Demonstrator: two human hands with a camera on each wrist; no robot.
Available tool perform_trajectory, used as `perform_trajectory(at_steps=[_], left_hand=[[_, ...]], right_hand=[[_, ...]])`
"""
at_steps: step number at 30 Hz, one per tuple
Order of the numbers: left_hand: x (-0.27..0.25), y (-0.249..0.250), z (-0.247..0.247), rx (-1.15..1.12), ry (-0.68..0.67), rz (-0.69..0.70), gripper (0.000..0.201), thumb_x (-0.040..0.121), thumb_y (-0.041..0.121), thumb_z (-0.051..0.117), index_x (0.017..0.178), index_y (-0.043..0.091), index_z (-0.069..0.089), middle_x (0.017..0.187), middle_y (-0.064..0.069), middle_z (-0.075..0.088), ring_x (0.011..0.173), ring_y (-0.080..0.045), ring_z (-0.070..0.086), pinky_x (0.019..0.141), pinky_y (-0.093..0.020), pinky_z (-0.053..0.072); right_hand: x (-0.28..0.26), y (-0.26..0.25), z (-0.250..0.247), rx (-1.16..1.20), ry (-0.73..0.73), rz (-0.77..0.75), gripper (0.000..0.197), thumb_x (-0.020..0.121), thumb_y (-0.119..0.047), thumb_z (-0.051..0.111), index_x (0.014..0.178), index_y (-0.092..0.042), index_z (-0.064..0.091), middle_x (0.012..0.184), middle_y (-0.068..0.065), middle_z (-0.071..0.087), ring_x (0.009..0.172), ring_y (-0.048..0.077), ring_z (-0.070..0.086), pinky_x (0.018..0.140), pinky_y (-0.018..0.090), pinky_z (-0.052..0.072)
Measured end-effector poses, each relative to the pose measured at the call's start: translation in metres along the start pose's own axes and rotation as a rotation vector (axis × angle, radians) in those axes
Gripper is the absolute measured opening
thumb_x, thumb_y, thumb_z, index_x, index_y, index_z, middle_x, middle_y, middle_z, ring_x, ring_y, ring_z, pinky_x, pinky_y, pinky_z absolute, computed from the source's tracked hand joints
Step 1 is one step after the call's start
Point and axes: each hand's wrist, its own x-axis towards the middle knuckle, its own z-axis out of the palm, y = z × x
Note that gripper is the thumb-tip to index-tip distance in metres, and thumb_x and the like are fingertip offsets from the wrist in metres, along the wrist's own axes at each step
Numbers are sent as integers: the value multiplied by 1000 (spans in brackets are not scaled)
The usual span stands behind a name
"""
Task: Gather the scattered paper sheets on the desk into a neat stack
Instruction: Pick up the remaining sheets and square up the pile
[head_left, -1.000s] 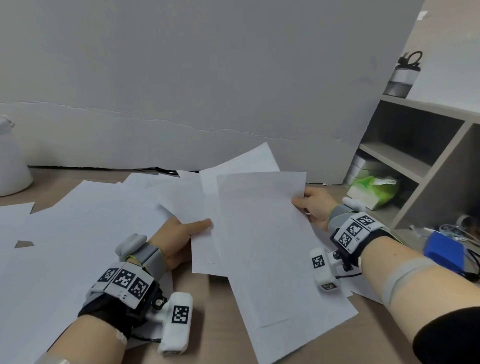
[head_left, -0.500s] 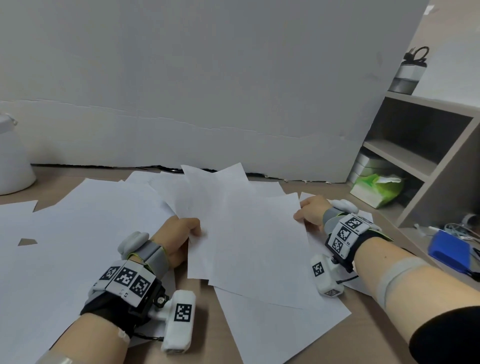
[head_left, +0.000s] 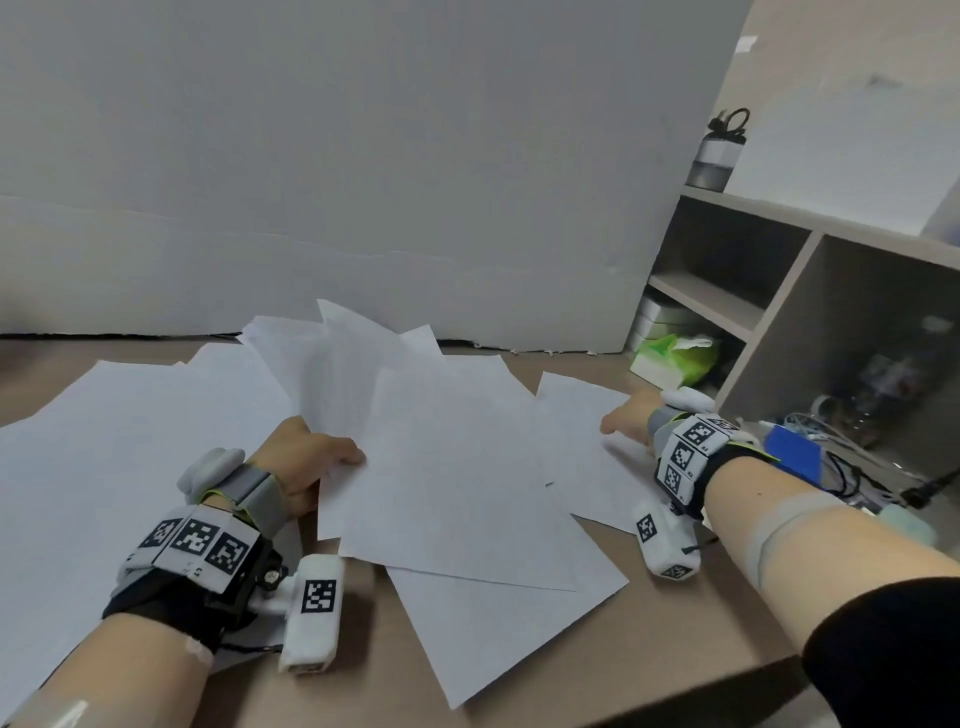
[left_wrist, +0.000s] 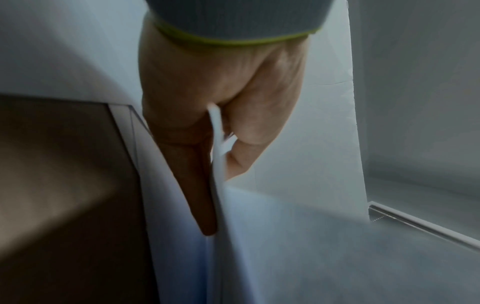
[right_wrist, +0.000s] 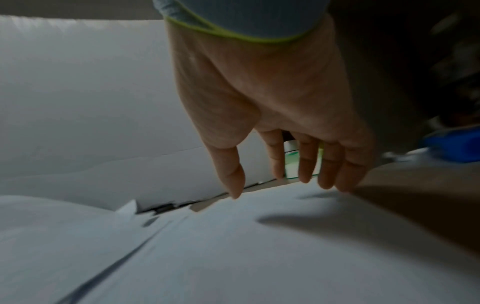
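Observation:
White paper sheets lie scattered over the brown desk (head_left: 649, 649). My left hand (head_left: 317, 462) pinches the left edge of a fanned bunch of sheets (head_left: 447, 467) at the desk's middle; in the left wrist view the thumb (left_wrist: 249, 148) lies on top and a finger (left_wrist: 200, 195) underneath the bunch (left_wrist: 285, 246). My right hand (head_left: 626, 423) hovers open, fingers straight, just above a single sheet (head_left: 587, 447) at the right. The right wrist view shows its fingertips (right_wrist: 303, 174) over that sheet's far edge (right_wrist: 259, 236). More sheets (head_left: 104, 457) cover the desk's left.
A white board (head_left: 363, 182) stands along the desk's back edge. At the right is a shelf unit (head_left: 779, 291) with a green packet (head_left: 675, 356), a bottle (head_left: 719, 153) on top, and a blue object (head_left: 792, 457) with cables beside my right wrist.
My right hand let go of the bunch's right edge and moved right to a single sheet. The bunch, held by the left hand, dropped lower and fanned out over the desk.

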Motion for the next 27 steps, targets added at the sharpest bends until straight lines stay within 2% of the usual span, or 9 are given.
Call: perform_trajectory(at_steps=[3,6,8,12,16,20,22,24,27], left_hand=[[-5,4,0,9,0,33,30,81,-19,59,109,-7,61,93,-28,68,76,-41,68,64,-45,57],[-7,6,1,10,4,58,30,80,-19,60,107,-6,61,95,-28,67,79,-43,67,70,-49,57],[-6,5,2,17,7,70,32,78,-16,64,108,-4,63,101,-30,68,88,-47,68,79,-58,57],[-4,5,2,6,23,108,37,74,-13,69,109,1,65,103,-27,70,93,-47,68,87,-63,54],[-6,7,2,-40,28,139,38,77,-15,66,113,0,63,103,-26,69,92,-46,67,87,-59,55],[-6,8,1,-79,55,163,38,78,-16,64,112,1,63,104,-25,68,91,-44,66,91,-59,54],[-6,8,1,-83,67,170,39,77,-16,65,113,0,63,105,-25,68,93,-45,66,91,-61,53],[-7,8,1,-82,78,174,41,77,-14,65,115,0,62,105,-25,68,91,-43,65,90,-59,54],[-7,9,2,-84,80,175,39,77,-14,66,112,3,63,106,-23,68,92,-43,65,90,-58,54]], right_hand=[[-11,31,-8,-92,3,78,76,88,-49,69,143,-3,45,145,11,51,132,28,50,95,26,38],[-9,41,-2,-146,-48,107,104,61,-69,80,140,-9,50,139,9,55,126,30,53,106,38,42],[-11,42,4,-181,-72,115,108,52,-73,81,136,-11,52,136,8,55,124,30,53,106,41,43],[-23,33,8,-224,-146,96,86,75,-57,78,139,-8,49,140,10,53,128,30,51,107,40,41],[-24,32,7,-173,-210,121,74,80,-47,78,136,-6,50,121,10,57,113,28,54,95,35,41],[-21,36,9,-142,-64,126,76,88,-44,71,144,-2,41,144,12,50,133,29,48,110,37,39],[-19,40,6,-77,5,139,76,88,-47,70,145,-5,42,144,11,50,133,28,48,111,38,39],[-14,42,3,4,77,94,64,87,-44,70,135,-5,56,124,10,60,120,28,58,105,39,45],[-9,34,-1,352,210,14,46,88,-18,65,130,1,57,104,15,63,93,32,64,81,33,52]])
